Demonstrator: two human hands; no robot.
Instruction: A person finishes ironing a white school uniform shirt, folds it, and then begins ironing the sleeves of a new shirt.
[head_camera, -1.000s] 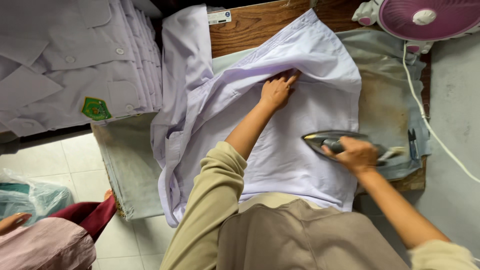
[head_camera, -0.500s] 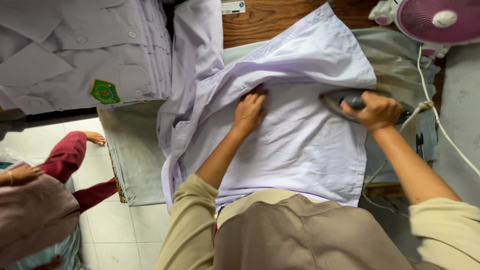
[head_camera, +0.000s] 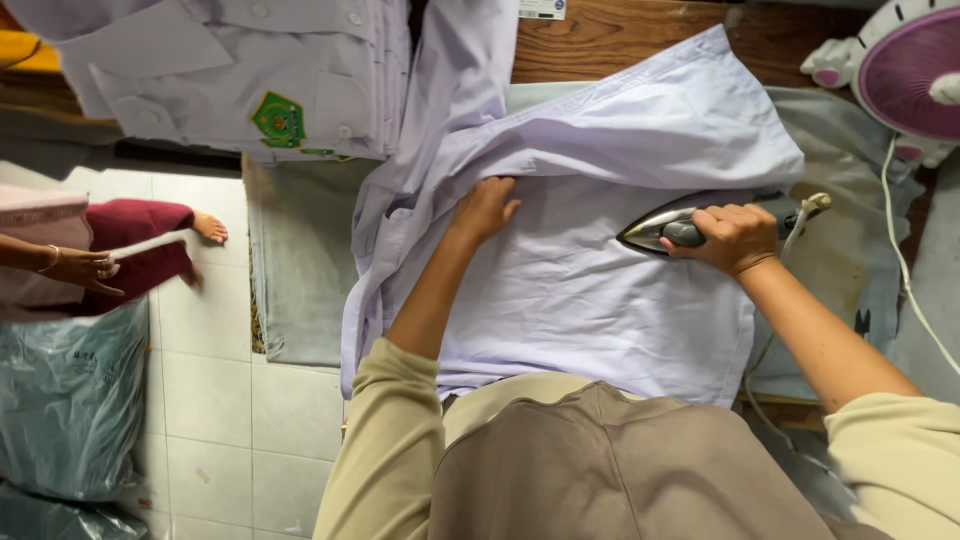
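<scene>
nearest the camera: brown headscarf (head_camera: 620, 470) and beige sleeves filling the bottom of the view. left hand (head_camera: 485, 208) laid flat, palm down, on the pale lilac shirt (head_camera: 590, 290), fingers spread and open, pressing the cloth near a fold, holding nothing. right hand (head_camera: 735, 238) closed around the handle of the iron (head_camera: 665, 228), grip firm, knuckles up. iron resting soleplate down on the shirt, pointed tip toward the left hand, just beside the folded-over upper half of the garment. cord (head_camera: 800, 215) running off behind the right hand toward the right edge.

shirt spread across a grey padded cover (head_camera: 300, 270) on the table, lower hem hanging toward the body, one sleeve trailing up and left over the cover's edge. cover stained and scorched brownish on the right side, near the right forearm.

off to the left, lower down: white tiled floor (head_camera: 210, 400), a teal plastic bag (head_camera: 70, 400), and another person seated there, only a hand (head_camera: 85, 268), dark red trousers and a bare foot (head_camera: 210, 228) visible.

farther back: stack of folded pale shirts (head_camera: 240, 70) at top left, green badge (head_camera: 278, 118) on the top pocket. bare wooden table (head_camera: 620, 35) surface behind the ironed shirt. pink and white fan (head_camera: 905, 75) at top right, white cable dropping down the right edge.
</scene>
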